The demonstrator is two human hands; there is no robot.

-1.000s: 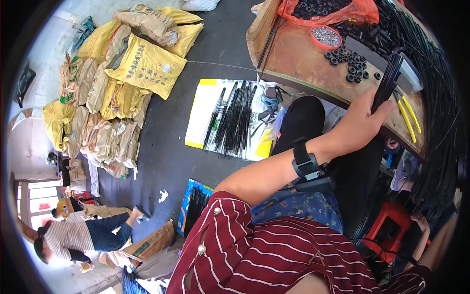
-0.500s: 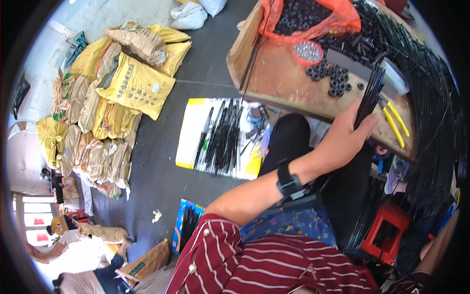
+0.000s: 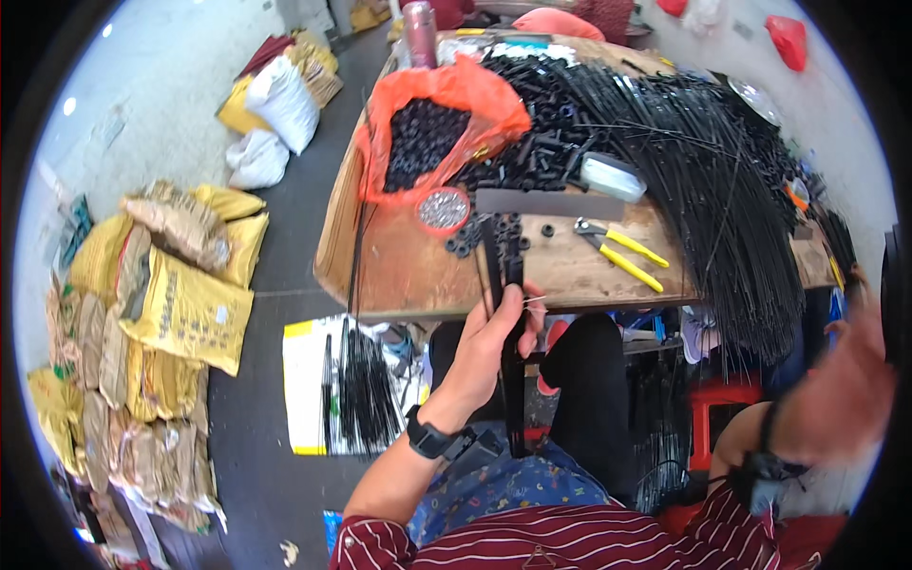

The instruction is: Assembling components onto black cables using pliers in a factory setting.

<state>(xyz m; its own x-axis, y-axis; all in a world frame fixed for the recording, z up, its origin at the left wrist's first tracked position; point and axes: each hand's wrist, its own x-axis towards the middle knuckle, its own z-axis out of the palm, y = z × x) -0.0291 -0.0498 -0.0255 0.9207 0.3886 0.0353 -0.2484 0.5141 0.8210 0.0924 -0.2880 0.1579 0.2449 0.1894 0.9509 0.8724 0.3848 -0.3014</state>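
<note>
My left hand (image 3: 480, 351), with a dark watch on its wrist, is closed round a bundle of thin black rods (image 3: 514, 380) held upright at the table's front edge. The upper ends reach over small black rings (image 3: 463, 244); the lower ends hang down toward my lap. A thin pale piece sticks out by the fingers. Far to the right, my right hand (image 3: 841, 385) is raised and smeared by motion, so its fingers cannot be read. Yellow-handled pliers (image 3: 622, 255) lie on the wooden table (image 3: 399, 275) right of the bundle.
A red bag of black parts (image 3: 427, 142), a red bowl of small metal pieces (image 3: 443, 210) and a grey bar (image 3: 551, 203) are on the table. Long black rods (image 3: 698, 190) spill over its right edge. Yellow sacks (image 3: 190, 309) are stacked at left; a red stool (image 3: 708, 408) stands lower right.
The view has swung toward the right and up, showing more of the table. My left hand now holds the bundle at the table's front edge, left of the pliers. My right hand has come into view.
</note>
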